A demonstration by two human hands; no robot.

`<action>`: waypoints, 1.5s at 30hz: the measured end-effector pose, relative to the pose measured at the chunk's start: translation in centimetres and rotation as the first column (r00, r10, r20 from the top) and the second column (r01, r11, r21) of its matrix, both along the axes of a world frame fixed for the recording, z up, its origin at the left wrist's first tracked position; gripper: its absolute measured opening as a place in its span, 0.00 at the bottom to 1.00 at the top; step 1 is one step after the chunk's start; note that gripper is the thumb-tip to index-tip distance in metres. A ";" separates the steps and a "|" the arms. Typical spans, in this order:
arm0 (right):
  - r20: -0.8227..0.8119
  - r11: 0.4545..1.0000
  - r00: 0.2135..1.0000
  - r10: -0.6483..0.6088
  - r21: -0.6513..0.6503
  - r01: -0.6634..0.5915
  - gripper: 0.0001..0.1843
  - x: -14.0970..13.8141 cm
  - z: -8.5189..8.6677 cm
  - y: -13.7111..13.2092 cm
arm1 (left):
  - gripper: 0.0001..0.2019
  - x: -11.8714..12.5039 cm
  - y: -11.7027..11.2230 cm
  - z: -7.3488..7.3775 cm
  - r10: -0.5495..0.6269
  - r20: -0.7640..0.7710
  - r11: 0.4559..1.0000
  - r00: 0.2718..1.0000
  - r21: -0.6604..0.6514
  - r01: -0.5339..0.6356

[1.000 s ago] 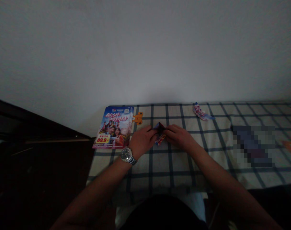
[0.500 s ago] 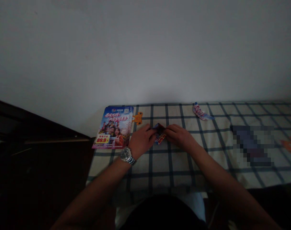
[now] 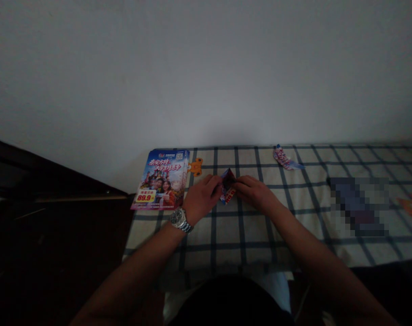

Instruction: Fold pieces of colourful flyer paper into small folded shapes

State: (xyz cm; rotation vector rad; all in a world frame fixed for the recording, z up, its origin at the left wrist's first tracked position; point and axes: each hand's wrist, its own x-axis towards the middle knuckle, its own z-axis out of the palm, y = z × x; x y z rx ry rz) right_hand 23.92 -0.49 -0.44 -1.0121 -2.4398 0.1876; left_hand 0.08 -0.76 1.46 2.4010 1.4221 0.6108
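Note:
Between my hands is a small folded paper flyer (image 3: 228, 194), printed in blue, red and white, with its middle spread into a dark hollow. My left hand (image 3: 203, 194), with a metal watch (image 3: 180, 220) on the wrist, pinches its left side. On the right side, the fingers of my right hand (image 3: 252, 192) are closed on the paper's edge. Both hands are just above or resting on the checked cloth; the exact gap cannot be made out. Fingers partly hide the paper's sides.
A stack of printed flyers (image 3: 161, 181) lies at the left end of the checked cloth (image 3: 226, 244). Farther back on the right is another folded paper piece (image 3: 286, 159). A blurred-out dark object (image 3: 357, 206) lies at the right. The wall (image 3: 206, 81) rises behind the cloth.
The folded flyer has opened wider between my hands, and its upper tip stands higher. My fingers have shifted slightly; the stack and the other folded piece are still.

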 end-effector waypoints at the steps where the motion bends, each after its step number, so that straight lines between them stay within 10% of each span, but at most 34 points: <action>1: 0.002 1.000 1.000 0.003 -0.001 -0.003 0.15 0.0 -0.1 0.0 | 0.09 0.0 0.0 0.0 0.022 0.004 1.000 1.000 -0.015 -0.022; 23: -0.208 0.994 0.977 -0.037 -0.105 0.015 0.05 -0.6 0.2 -0.3 | 0.08 -0.5 0.4 0.0 0.076 0.052 0.989 0.996 -0.131 -0.069; 31: -0.244 0.962 0.957 -0.158 -0.258 0.093 0.22 -0.3 -0.5 -0.1 | 0.13 -0.7 0.5 -0.4 0.026 0.084 0.990 0.996 -0.137 -0.014; 45: -0.358 0.931 0.919 -0.167 -0.365 0.027 0.18 -0.1 -0.5 0.1 | 0.23 -1.0 0.6 0.1 -0.056 0.241 0.976 0.969 -0.191 0.104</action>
